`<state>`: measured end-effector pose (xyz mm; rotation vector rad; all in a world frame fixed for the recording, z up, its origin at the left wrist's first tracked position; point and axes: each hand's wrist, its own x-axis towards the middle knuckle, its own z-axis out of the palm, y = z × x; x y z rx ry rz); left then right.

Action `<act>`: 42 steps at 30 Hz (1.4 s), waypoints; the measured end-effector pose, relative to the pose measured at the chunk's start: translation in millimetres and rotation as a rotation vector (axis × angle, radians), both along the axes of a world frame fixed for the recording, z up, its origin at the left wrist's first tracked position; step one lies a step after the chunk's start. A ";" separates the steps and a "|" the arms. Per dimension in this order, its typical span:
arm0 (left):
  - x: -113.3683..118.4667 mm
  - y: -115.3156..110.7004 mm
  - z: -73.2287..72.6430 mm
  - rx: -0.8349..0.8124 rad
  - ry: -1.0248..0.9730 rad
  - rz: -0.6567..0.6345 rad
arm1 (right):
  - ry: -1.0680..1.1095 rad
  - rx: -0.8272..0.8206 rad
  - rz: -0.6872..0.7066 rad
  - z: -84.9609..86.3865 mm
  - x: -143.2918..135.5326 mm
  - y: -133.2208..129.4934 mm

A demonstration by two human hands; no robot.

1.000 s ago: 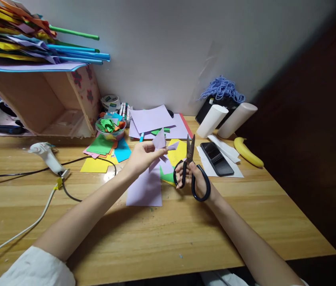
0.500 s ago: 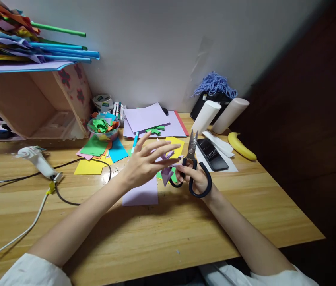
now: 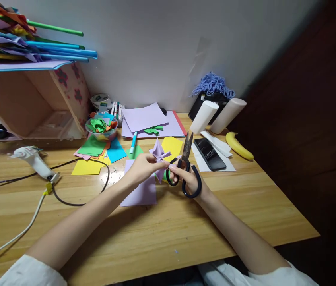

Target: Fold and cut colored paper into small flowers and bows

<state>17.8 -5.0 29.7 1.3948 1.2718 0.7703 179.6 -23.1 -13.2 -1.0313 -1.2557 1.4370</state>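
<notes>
Both hands meet above the middle of the table, around a folded purple paper piece [image 3: 158, 151] with several pointed petals. My left hand [image 3: 144, 167] is closed on this piece from the left, thumb and fingers pinched together. My right hand [image 3: 189, 177] has black-handled scissors [image 3: 187, 147] hooked on it, blades pointing up and slightly parted, while its thumb and fingertips pinch the right side of the purple piece. Under the hands lie a square purple sheet [image 3: 140, 192] and, partly covered, some green paper.
A glue gun [image 3: 33, 161] with cables lies left. Coloured squares [image 3: 87, 167], a bowl of scraps [image 3: 102, 129] and a marker [image 3: 133, 143] sit behind. A phone [image 3: 209, 154], white rolls [image 3: 205, 117] and a banana [image 3: 239, 146] are at the right; an open box [image 3: 69, 95] stands back left.
My left hand's spread fingers have closed on the purple paper piece. My right hand has shifted slightly left with the scissors. The view has moved a little.
</notes>
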 end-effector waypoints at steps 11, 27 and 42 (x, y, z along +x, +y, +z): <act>-15.1 11.0 8.5 0.263 -0.092 0.436 | -0.157 -0.061 0.543 15.3 -1.1 -25.9; 2.1 -4.8 5.8 0.191 -0.029 0.294 | -0.215 -0.106 0.341 5.6 -8.9 -24.8; -3.3 -0.2 4.6 0.124 -0.055 0.256 | -0.299 -0.059 0.291 -10.4 -3.3 -24.1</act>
